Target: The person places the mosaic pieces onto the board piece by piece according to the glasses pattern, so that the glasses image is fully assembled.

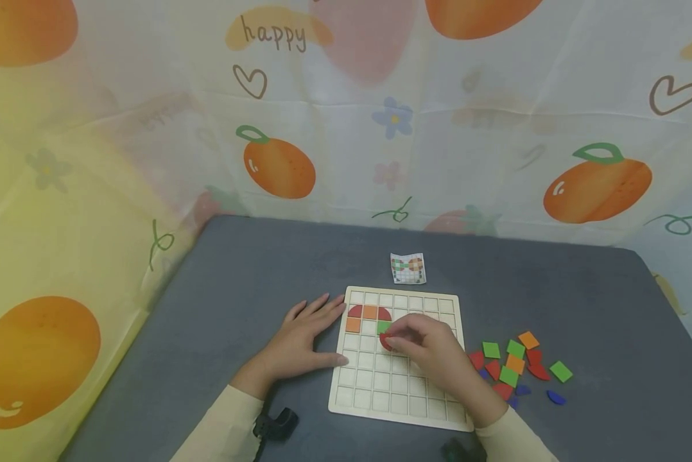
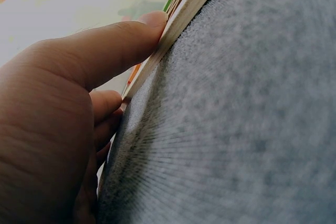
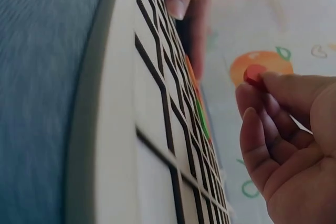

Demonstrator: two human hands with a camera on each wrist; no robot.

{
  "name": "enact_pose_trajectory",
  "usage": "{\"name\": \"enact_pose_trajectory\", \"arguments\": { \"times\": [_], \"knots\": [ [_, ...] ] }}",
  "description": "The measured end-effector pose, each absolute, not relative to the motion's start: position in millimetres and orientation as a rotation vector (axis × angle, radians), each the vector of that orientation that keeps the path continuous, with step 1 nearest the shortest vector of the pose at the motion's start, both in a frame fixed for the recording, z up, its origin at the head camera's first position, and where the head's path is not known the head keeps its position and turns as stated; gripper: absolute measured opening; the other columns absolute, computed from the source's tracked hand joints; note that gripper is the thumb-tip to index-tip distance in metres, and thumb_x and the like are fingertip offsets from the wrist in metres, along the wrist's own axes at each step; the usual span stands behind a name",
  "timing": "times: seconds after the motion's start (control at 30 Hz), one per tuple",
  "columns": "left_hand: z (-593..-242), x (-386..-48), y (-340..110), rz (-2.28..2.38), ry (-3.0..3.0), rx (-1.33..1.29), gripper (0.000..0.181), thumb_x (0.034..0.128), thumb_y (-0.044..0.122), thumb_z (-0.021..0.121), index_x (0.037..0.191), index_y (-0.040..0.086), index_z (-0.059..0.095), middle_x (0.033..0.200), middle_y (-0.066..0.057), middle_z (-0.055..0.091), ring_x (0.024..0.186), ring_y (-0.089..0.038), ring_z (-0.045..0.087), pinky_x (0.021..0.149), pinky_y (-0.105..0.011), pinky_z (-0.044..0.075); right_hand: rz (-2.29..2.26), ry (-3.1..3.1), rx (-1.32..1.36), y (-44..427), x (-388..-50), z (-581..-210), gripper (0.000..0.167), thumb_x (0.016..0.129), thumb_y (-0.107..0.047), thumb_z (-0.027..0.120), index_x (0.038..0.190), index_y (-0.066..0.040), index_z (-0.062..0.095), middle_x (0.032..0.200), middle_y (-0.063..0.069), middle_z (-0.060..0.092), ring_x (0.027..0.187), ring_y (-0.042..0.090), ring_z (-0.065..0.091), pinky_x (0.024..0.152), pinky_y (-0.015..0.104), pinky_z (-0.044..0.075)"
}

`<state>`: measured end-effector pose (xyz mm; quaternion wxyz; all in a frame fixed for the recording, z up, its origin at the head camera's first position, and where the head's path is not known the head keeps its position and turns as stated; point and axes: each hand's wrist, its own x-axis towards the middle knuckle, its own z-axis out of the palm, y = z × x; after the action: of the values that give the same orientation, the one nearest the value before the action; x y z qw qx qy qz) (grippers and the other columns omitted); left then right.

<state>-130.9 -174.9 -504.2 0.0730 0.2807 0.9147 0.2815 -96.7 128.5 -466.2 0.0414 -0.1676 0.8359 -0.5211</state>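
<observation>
A pale wooden grid board (image 1: pixel 364 399) lies on the grey table. Near its upper left, red rounded pieces, orange squares (image 1: pixel 370 312) and a green square (image 1: pixel 383 326) occupy cells. My right hand (image 1: pixel 435 350) pinches a small red piece (image 3: pixel 254 74) between thumb and fingertips, held above the board; its full outline is partly hidden by the fingers. My left hand (image 1: pixel 300 337) rests at the board's left side with fingers extended. In the left wrist view, its thumb (image 2: pixel 128 43) touches the board's edge.
A small printed pattern card (image 1: pixel 408 269) lies behind the board. To the right are loose red, orange, green (image 1: pixel 561 371) and blue (image 1: pixel 556 397) pieces, some overlapping. A fruit-patterned cloth (image 1: pixel 334 154) hangs along the table's back and left.
</observation>
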Motion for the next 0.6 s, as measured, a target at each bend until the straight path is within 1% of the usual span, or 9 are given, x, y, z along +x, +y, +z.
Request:
{"name": "enact_pose_trajectory", "arguments": {
  "times": [0.13,0.3,0.43,0.6],
  "knots": [
    [-503.5,-131.0,-174.7,0.860,2.741,0.849,0.100,0.0924,0.062,0.080,0.171,0.016,0.039,0.176,0.006,0.030,0.165,-0.026,0.017,0.125,-0.066,0.006,-1.567,2.562,-0.507,116.4,-97.4,-467.5,0.006,0.101,-0.014,0.081,0.106,-0.017,0.083,0.104,-0.010,0.076,0.086,0.011,0.068,0.080,0.033,0.057],
    [-504.8,-131.9,-174.7,0.874,2.748,0.863,0.098,0.0924,0.061,0.081,0.170,0.015,0.041,0.176,0.004,0.033,0.164,-0.027,0.019,0.125,-0.067,0.008,-1.545,2.557,-0.467,100.1,-98.2,-469.4,0.002,0.102,-0.017,0.080,0.103,-0.017,0.082,0.099,-0.012,0.074,0.083,0.010,0.067,0.079,0.034,0.056],
    [-507.1,-132.7,-175.4,0.884,2.753,0.874,0.098,0.0925,0.060,0.081,0.170,0.015,0.042,0.175,0.004,0.034,0.164,-0.028,0.020,0.124,-0.068,0.008,-1.554,2.542,-0.419,86.8,-98.7,-473.4,0.002,0.101,-0.017,0.082,0.101,-0.015,0.080,0.092,-0.012,0.072,0.079,0.010,0.066,0.075,0.033,0.055],
    [-507.5,-132.2,-175.8,0.886,2.760,0.887,0.099,0.0913,0.060,0.082,0.170,0.015,0.042,0.175,0.004,0.034,0.164,-0.028,0.021,0.124,-0.068,0.008,-1.569,2.517,-0.397,73.1,-100.6,-480.3,0.003,0.101,-0.012,0.080,0.101,-0.011,0.078,0.082,-0.006,0.071,0.072,0.012,0.066,0.068,0.031,0.053]
  ]
}}
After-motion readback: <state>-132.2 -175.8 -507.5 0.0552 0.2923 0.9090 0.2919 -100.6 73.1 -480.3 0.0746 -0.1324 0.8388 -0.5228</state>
